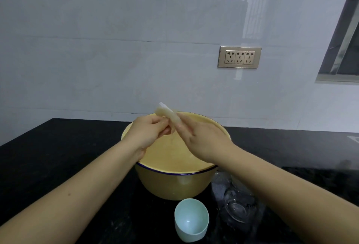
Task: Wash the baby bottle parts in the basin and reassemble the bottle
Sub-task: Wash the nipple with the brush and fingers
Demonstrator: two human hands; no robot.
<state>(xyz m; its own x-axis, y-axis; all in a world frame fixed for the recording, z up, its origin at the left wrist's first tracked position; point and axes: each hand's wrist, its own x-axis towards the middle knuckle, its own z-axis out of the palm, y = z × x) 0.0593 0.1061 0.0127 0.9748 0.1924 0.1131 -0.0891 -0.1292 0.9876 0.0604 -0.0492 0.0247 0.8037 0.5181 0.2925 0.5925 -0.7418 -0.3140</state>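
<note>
A yellow basin with a dark blue rim stands on the black counter. Above its middle, my left hand and my right hand both grip a pale, translucent, tube-like bottle part that points up and to the left; it is blurred. A pale green cap lies on its side in front of the basin, opening towards me. The clear bottle body lies on the counter to the right of the cap, partly hidden under my right forearm.
A grey tiled wall rises behind the counter, with a gold triple socket plate at the right. A window frame is at the far right. The counter stretches left and right of the basin.
</note>
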